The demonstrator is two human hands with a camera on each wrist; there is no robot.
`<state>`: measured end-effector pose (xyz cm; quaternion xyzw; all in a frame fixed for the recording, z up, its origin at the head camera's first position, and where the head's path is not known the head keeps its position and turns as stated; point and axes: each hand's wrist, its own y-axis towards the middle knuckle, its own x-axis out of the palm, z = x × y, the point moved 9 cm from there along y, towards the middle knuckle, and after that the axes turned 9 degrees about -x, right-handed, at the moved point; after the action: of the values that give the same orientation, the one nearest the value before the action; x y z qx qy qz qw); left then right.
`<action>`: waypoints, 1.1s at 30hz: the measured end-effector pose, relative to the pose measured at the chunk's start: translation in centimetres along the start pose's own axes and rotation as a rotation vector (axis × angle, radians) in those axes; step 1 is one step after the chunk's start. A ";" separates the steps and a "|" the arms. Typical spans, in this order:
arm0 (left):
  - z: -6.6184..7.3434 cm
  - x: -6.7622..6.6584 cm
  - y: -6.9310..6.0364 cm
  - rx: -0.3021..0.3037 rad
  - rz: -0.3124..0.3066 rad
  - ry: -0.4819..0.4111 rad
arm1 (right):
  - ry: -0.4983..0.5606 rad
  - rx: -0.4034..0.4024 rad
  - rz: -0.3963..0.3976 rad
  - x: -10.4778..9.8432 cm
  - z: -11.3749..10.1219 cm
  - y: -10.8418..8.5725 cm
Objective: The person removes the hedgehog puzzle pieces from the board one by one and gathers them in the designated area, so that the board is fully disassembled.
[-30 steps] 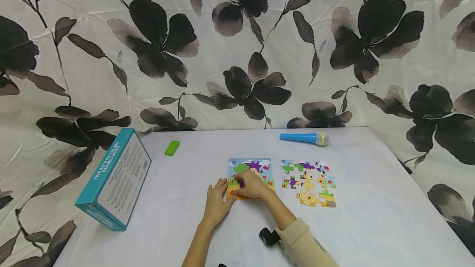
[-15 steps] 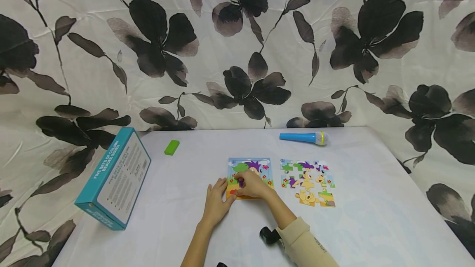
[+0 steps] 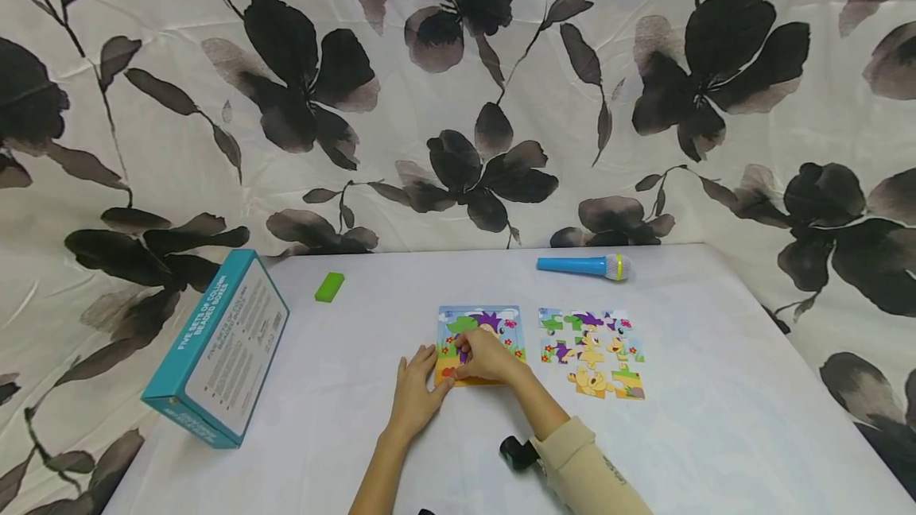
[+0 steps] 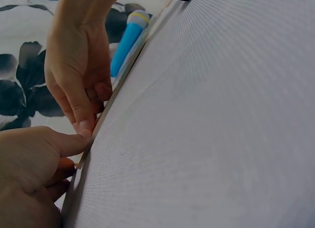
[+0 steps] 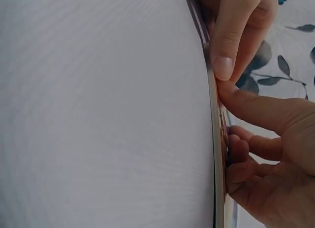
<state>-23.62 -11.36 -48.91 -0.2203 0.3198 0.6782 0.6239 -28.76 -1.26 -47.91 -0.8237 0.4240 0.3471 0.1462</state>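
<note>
A square picture puzzle board [image 3: 449, 311] lies on the white table in the head view, showing a purple-haired cartoon figure, flowers and an orange lower strip. My left hand [image 3: 415, 389] rests at its left edge with fingers stretched out; the thumb touches the lower left corner. My right hand [image 3: 488, 358] reaches over the board, thumb and bent fingers around a puzzle piece that they mostly cover. In the right wrist view the right hand [image 5: 280, 134] and left thumb [image 5: 223, 65] meet at the board's near edge. Several loose puzzle pieces [image 3: 591, 354] lie to the right.
A blue toy microphone [image 3: 583, 266] lies at the back right. At the back left is a green block [image 3: 330, 287]. A teal and white box [image 3: 218, 348] stands at the left. A floral cloth [image 3: 458, 102] hangs behind the table.
Both hands stay in nearly the same place on the board. The head view shifts very slightly; the loose pieces lie as before.
</note>
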 end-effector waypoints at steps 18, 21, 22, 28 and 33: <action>0.1 -0.1 -0.1 0.020 -0.005 -0.033 | -0.039 0.005 -0.017 0.1 0.4 0.3; 0.1 -0.2 -0.1 0.016 -0.009 -0.032 | -0.006 0.038 -0.034 0.3 0.5 0.3; 0.1 -0.2 -0.1 0.017 -0.010 -0.032 | 0.010 0.045 -0.038 0.3 0.6 0.3; -0.1 -0.2 -0.2 0.013 -0.017 -0.038 | 0.058 0.078 -0.019 0.3 0.7 0.3; 0.0 -0.1 -0.1 0.020 -0.019 -0.036 | 0.152 0.080 0.082 -0.2 1.1 0.2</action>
<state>-23.48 -11.43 -48.90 -0.2048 0.3133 0.6729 0.6380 -29.45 -0.65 -48.53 -0.8231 0.4809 0.2718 0.1320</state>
